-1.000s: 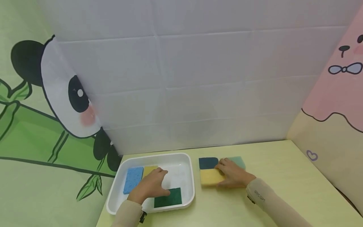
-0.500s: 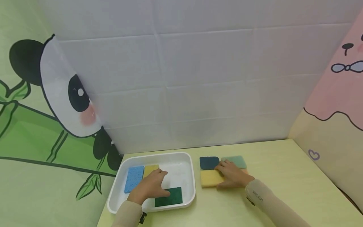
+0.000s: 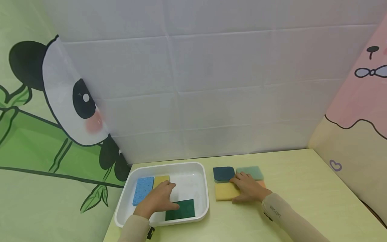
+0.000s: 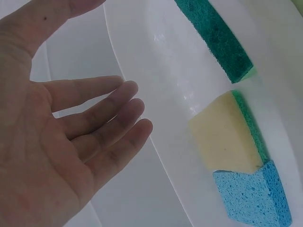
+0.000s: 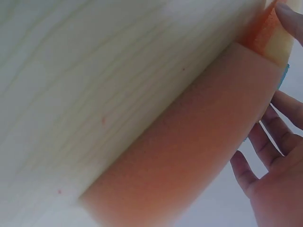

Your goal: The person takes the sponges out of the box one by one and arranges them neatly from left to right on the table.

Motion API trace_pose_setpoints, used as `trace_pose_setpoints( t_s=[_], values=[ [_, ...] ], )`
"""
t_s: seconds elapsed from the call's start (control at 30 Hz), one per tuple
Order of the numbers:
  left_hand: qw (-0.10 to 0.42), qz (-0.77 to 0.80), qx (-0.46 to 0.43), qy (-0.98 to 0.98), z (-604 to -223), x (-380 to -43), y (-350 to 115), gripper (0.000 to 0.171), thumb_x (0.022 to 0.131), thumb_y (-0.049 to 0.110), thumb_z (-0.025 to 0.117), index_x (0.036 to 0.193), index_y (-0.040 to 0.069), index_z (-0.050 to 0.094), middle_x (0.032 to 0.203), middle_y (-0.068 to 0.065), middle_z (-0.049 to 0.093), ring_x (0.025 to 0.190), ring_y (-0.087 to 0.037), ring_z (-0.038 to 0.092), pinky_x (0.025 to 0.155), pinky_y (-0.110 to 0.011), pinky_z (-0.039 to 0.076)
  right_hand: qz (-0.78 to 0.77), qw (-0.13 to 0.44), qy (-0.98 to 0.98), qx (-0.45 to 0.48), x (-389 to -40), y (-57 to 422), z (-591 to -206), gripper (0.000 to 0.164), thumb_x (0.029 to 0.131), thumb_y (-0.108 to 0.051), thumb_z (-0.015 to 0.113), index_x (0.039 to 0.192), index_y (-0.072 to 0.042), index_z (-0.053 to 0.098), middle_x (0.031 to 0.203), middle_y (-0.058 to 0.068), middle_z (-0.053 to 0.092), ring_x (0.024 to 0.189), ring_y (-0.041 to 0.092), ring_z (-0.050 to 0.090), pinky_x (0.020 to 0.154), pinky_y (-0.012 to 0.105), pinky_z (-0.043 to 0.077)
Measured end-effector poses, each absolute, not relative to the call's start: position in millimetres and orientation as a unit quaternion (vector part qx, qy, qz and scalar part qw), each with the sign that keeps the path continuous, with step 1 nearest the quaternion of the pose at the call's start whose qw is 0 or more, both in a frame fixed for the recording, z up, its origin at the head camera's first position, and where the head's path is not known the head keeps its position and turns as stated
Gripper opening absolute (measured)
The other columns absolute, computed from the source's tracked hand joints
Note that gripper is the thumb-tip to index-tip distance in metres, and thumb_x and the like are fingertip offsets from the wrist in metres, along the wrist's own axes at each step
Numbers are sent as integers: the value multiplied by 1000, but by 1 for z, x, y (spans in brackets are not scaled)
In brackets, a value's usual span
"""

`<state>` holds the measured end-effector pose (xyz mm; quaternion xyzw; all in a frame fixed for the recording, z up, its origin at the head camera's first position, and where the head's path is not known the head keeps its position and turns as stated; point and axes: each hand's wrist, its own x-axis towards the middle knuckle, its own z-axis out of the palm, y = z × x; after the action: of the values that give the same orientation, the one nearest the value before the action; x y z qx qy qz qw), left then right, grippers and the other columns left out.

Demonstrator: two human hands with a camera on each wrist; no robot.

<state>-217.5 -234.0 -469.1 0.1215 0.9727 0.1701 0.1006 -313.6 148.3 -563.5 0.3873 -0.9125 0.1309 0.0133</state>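
In the head view my left hand [image 3: 158, 200] hangs over a white tray [image 3: 187, 178], fingers spread and holding nothing. The tray holds a blue sponge [image 3: 143, 191], a yellow sponge [image 4: 227, 135] with a green side, partly hidden by the hand, and a dark green scouring sponge [image 3: 186, 209]. My right hand [image 3: 250, 189] straddles another yellow sponge [image 3: 225, 192] on the table, thumb at its near edge and fingertips at its far edge. Around it lie a navy sponge [image 3: 223, 173], a mint sponge [image 3: 251, 172] and a peach sponge [image 5: 184, 146], mostly covered by the hand in the head view.
The pale yellow table [image 3: 290, 188] runs back to a white cloth wall [image 3: 211, 101]. A panda-print cloth [image 3: 63, 94] hangs at the left and a pink-and-cream cloth [image 3: 350, 134] at the right. The tray's raised rim [image 3: 207, 188] stands between the two groups of sponges.
My right hand has come down slightly toward me with the yellow sponge. More of the mint sponge and the navy sponge's pale lower edge now show. My left hand hardly moves.
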Motion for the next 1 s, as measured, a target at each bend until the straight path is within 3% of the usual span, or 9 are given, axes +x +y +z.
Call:
trace_pose_setpoints(
  t_s=[0.37, 0.87, 1.0],
  values=[
    [94, 167, 108, 976, -471, -219, -238, 82, 70, 38, 90, 134, -2, 59, 133, -19, 55, 119, -36, 54, 96, -56, 46, 127, 14, -911, 392, -312, 153, -558, 73, 77, -57, 81, 130, -10, 61, 121, 5, 57, 111, 27, 51, 90, 52, 43],
    [96, 169, 86, 977, -471, -223, -248, 84, 69, 37, 91, 135, -2, 58, 135, -21, 54, 120, -38, 54, 95, -57, 46, 117, 14, -906, 406, -288, 155, -507, 72, 79, -54, 80, 131, -9, 61, 122, 4, 60, 112, 26, 56, 94, 54, 44],
    [97, 170, 84, 977, -472, -226, -251, 84, 68, 36, 92, 135, -2, 58, 132, -20, 56, 116, -37, 56, 94, -56, 47, 102, 27, -904, 415, -281, 155, -495, 75, 78, -60, 77, 131, -10, 61, 122, 2, 61, 112, 24, 57, 94, 52, 45]
  ],
)
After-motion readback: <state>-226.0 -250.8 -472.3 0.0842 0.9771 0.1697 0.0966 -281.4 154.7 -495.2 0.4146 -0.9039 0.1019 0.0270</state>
